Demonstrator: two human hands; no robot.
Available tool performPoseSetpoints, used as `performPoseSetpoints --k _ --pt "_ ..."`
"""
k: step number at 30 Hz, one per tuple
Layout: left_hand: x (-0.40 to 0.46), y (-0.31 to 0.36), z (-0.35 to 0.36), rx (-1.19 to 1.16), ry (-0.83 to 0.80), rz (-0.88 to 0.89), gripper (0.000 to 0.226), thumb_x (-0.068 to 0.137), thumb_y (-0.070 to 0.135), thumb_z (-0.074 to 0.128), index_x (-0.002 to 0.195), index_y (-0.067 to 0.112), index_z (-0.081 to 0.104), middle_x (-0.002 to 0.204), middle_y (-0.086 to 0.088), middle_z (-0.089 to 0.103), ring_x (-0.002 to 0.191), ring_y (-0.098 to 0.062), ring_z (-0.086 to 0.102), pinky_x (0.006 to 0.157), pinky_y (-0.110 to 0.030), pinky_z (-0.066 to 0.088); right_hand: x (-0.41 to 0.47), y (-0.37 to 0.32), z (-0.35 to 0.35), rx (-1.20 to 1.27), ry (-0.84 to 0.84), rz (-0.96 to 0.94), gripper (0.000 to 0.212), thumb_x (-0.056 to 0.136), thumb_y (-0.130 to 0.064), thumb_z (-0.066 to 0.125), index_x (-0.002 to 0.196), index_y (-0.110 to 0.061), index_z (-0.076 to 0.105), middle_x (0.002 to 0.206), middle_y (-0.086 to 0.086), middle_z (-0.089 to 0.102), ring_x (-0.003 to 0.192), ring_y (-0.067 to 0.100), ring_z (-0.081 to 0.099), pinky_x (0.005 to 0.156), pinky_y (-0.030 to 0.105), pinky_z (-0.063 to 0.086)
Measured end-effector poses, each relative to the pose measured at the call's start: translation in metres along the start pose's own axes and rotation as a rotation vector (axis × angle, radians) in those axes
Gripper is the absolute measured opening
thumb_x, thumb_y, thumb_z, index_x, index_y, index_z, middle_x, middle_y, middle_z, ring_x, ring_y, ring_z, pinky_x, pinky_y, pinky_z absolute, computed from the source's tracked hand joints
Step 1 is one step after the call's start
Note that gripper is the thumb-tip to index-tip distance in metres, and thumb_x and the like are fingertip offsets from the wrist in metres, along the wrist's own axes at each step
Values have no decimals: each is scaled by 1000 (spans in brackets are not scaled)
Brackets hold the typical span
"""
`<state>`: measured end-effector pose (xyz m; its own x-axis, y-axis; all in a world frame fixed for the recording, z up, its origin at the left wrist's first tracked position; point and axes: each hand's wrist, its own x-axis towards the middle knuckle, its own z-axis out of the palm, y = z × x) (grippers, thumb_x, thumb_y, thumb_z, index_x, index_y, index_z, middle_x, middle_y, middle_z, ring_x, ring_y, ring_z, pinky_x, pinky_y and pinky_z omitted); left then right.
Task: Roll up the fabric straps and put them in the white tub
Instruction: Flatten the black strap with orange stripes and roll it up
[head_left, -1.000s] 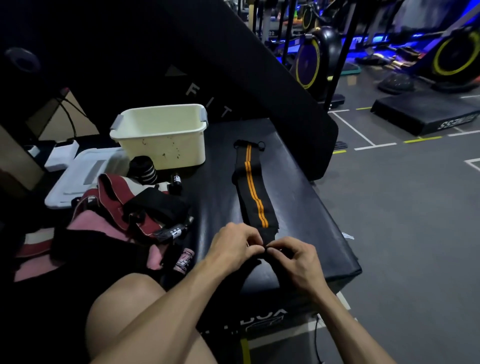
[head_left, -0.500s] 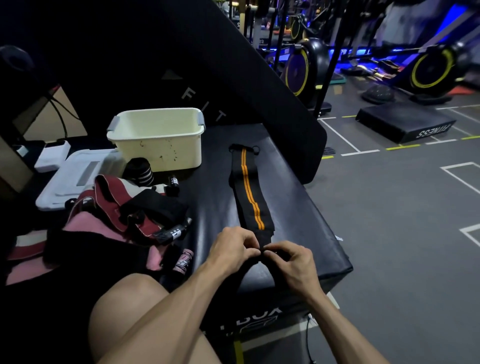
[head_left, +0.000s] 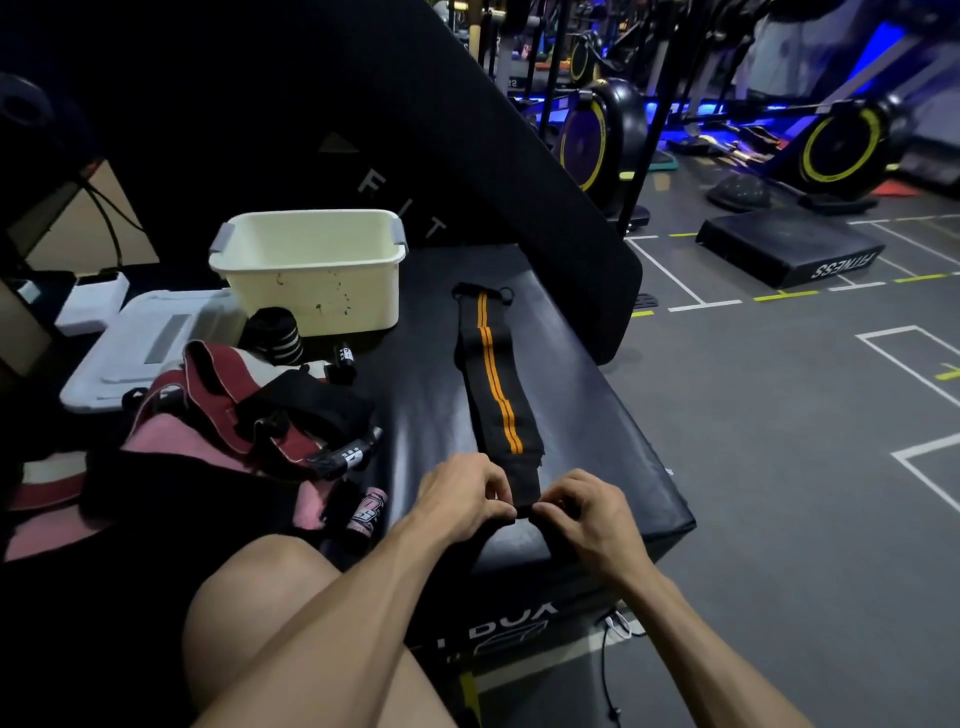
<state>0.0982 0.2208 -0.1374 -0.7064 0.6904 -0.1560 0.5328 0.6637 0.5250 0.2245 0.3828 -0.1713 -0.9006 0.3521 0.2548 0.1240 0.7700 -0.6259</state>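
The strap (head_left: 493, 379), black with two orange stripes, lies flat on the black box (head_left: 613, 441) and runs from the hands toward 12 o'clock, where its far end has a small loop. Its near end is at the near edge of the box top, and both hands pinch it there. The left hand (head_left: 462, 499) holds the end from the 9 o'clock side with curled fingers, and the right hand (head_left: 587, 512) holds it from the 3 o'clock side in the same way; the fingertips of the two hands almost meet over the fabric. The end looks folded over a little, but I cannot tell how much is rolled. The tub (head_left: 311, 270), white with grey handles, stands on the box at 11 o'clock from the strap, well apart from it; what shows of its inside is bare. Just in front of the tub, near its left corner, stands a black roll (head_left: 272, 338) with white stripes. At 9 o'clock from the strap lies a pile (head_left: 249, 415) of red, pink and black straps, tangled together. Beyond the pile, at 10 o'clock, is a white lid (head_left: 145, 343). A bare knee (head_left: 260, 587) is at 7 o'clock from the hands. At 2 o'clock, on the grey floor, lies a black platform (head_left: 789, 249).
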Motion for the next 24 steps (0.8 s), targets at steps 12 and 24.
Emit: performPoseSetpoints --k 12,24 --pt "-3 0 -2 -69 -71 -106 18 84 49 77 78 32 76 74 16 69 82 -6 65 74 -28 51 9 -14 -8 -72 -169 143 22 88 -31 76 71 -21 65 81 -10 55 74 4 55 65 12 37" --pt "-1 2 1 111 106 30 24 80 53 79 89 32 70 92 14 66 93 -10 63 71 -28 43 51 -33 -14 -182 -420 438 33 78 -24 77 55 -13 58 51 -5 50 48 5 47 39 14 32"
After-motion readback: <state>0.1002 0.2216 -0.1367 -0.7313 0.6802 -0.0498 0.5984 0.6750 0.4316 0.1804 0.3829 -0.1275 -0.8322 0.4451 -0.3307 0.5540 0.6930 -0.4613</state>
